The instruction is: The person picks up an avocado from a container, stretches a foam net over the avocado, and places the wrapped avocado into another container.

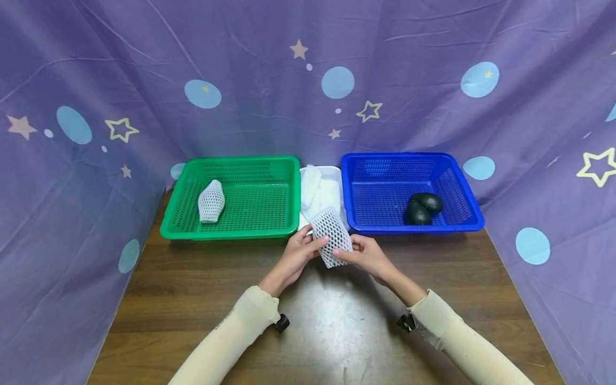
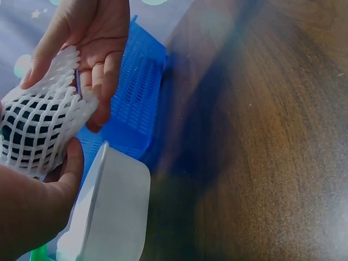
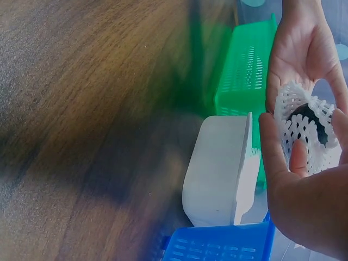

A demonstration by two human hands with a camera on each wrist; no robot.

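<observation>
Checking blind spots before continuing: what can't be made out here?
Dark item: right wrist view, mostly hidden by the held net.
Held net: left wrist view, cut off by the left edge.
White tray: head view, near end partly behind held net.
Net in green basket: head view, mesh hides any contents.
Lettering on left sleeve: head view, too small.

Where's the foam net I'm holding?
In the head view, the foam net is near the middle, held in your left hand and right hand, by the near end of the white tray.
</observation>
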